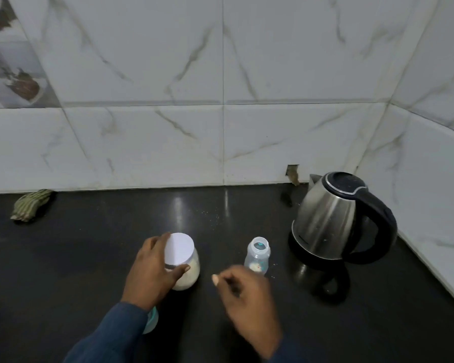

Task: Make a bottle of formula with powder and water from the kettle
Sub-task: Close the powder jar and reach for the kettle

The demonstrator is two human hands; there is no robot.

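Left hand point(152, 268) grips jar point(189, 273); print on bottle point(257, 259) unreadable.

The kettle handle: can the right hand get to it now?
Probably yes. The kettle handle faces the person's right, and bare counter lies between it and the right hand; the open bottle stands left of that path.

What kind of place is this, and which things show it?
Probably a home kitchen: a dark countertop against marble-look wall tiles, a steel electric kettle, and an open baby bottle beside a powder jar.
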